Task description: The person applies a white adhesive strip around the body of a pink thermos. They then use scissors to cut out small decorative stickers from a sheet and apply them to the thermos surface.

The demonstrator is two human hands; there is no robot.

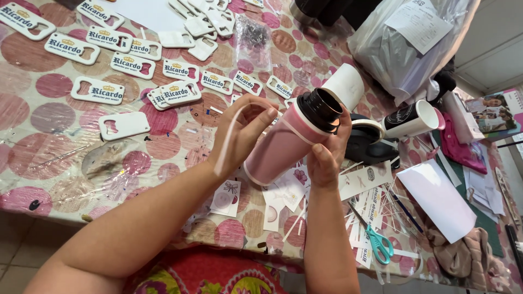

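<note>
Head view: my right hand [327, 155] is clamped around the pink tumbler [283, 144], tilted above the table [32, 163] to steady it, while my left hand [242, 130] pinches a white strip [227, 136] beside its wall.

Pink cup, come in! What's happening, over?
Right hand grips pink cup. Left hand pinches white strip at it. Paper scraps underneath.
</note>
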